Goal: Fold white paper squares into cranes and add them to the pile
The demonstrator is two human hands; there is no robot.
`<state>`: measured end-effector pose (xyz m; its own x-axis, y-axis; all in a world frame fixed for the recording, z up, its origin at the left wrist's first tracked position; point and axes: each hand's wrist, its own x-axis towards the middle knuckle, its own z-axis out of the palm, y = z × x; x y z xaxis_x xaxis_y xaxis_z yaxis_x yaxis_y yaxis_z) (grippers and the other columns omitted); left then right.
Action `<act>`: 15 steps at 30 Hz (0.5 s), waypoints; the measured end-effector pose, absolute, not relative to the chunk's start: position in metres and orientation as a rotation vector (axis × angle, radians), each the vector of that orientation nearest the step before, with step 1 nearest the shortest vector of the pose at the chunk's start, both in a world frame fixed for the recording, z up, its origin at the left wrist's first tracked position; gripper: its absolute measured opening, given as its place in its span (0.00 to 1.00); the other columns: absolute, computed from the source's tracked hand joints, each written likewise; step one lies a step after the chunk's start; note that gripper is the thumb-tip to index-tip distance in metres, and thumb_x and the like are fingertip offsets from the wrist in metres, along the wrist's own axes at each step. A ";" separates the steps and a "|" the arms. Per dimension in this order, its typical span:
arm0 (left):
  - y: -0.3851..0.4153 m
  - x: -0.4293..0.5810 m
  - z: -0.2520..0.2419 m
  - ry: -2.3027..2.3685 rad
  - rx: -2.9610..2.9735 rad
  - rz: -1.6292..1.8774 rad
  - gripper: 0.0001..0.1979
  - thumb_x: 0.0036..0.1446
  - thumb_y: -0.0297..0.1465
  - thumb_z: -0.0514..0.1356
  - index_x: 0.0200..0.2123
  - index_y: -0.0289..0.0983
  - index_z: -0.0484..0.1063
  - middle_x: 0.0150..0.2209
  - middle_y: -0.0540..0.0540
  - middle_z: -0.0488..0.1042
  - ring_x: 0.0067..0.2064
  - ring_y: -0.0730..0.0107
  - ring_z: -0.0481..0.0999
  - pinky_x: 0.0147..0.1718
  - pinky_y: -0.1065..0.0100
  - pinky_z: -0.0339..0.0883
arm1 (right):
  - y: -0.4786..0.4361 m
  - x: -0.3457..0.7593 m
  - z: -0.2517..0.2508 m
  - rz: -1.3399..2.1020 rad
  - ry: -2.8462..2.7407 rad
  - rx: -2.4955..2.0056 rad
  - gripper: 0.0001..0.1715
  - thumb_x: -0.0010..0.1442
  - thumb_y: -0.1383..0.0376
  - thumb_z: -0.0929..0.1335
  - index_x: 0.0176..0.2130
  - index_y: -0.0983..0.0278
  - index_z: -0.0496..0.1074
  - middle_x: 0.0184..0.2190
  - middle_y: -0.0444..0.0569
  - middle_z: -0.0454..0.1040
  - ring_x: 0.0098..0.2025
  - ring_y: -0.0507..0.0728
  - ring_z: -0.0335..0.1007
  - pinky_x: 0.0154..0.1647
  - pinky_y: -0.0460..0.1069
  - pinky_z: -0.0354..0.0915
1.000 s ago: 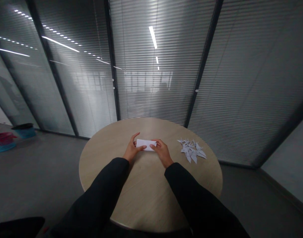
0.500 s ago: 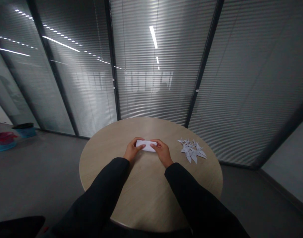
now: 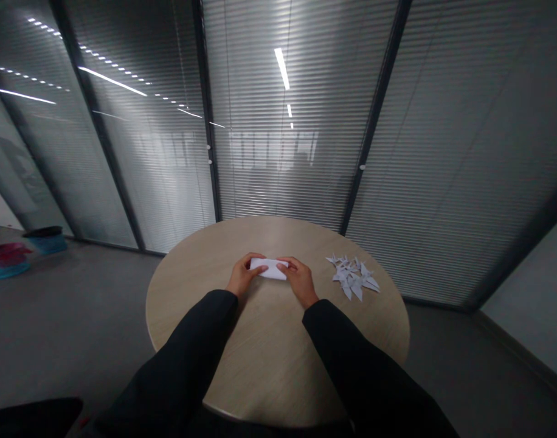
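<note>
A folded white sheet of paper (image 3: 270, 267) lies as a narrow rectangle on the round wooden table (image 3: 260, 359). My left hand (image 3: 242, 277) grips its left end, fingers curled over the top edge and thumb under the near edge. My right hand (image 3: 299, 280) pinches the right end the same way. Both arms wear dark sleeves and reach in from the bottom of the view.
A heap of several folded white paper pieces (image 3: 352, 277) lies on the table to the right of my hands. Glass walls with blinds (image 3: 287, 134) stand behind the table. Coloured tubs (image 3: 7, 258) sit on the floor at far left.
My left hand's fingers, spread above the paper a second ago, have closed down onto its top left edge. The paper and my right hand have hardly moved.
</note>
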<state>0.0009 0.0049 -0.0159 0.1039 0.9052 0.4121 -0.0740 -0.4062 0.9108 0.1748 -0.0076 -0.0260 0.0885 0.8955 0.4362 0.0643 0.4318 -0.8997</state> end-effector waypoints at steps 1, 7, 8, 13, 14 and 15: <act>0.005 0.001 -0.016 0.852 1.523 1.440 0.20 0.37 0.37 0.71 0.35 0.34 0.75 0.32 0.47 0.74 0.33 0.68 0.71 0.32 0.69 0.63 | -0.008 0.175 -0.025 0.775 -1.351 -0.953 0.20 0.47 0.52 0.72 0.36 0.62 0.76 0.29 0.47 0.77 0.31 0.57 0.72 0.31 0.50 0.66; 0.008 0.000 -0.019 0.850 1.510 1.451 0.20 0.39 0.40 0.70 0.35 0.35 0.76 0.32 0.46 0.75 0.33 0.68 0.71 0.31 0.69 0.62 | -0.009 0.176 -0.024 0.756 -1.354 -0.947 0.19 0.48 0.52 0.72 0.36 0.62 0.77 0.30 0.48 0.78 0.32 0.58 0.73 0.33 0.50 0.67; 0.008 0.000 -0.019 0.851 1.508 1.454 0.19 0.40 0.40 0.70 0.35 0.35 0.76 0.32 0.46 0.75 0.32 0.68 0.71 0.31 0.69 0.61 | -0.009 0.176 -0.024 0.757 -1.354 -0.944 0.19 0.48 0.52 0.72 0.36 0.62 0.77 0.30 0.49 0.78 0.33 0.59 0.74 0.33 0.50 0.67; 0.007 -0.002 -0.017 0.868 1.518 1.442 0.20 0.39 0.40 0.70 0.35 0.35 0.76 0.32 0.46 0.75 0.33 0.67 0.71 0.32 0.68 0.62 | -0.007 0.178 -0.026 0.740 -1.366 -0.960 0.20 0.49 0.51 0.72 0.36 0.63 0.78 0.30 0.49 0.78 0.32 0.58 0.73 0.32 0.50 0.66; 0.007 -0.002 -0.017 0.866 1.516 1.438 0.20 0.39 0.40 0.70 0.34 0.35 0.76 0.32 0.46 0.75 0.33 0.67 0.72 0.32 0.68 0.63 | -0.007 0.178 -0.026 0.740 -1.366 -0.966 0.20 0.48 0.51 0.72 0.36 0.63 0.78 0.30 0.49 0.78 0.32 0.58 0.73 0.32 0.50 0.66; 0.007 -0.002 -0.016 0.863 1.512 1.435 0.20 0.38 0.40 0.71 0.34 0.35 0.76 0.32 0.46 0.76 0.33 0.67 0.72 0.32 0.68 0.63 | -0.007 0.178 -0.026 0.741 -1.367 -0.970 0.20 0.48 0.51 0.72 0.36 0.63 0.78 0.30 0.49 0.78 0.31 0.58 0.73 0.32 0.50 0.66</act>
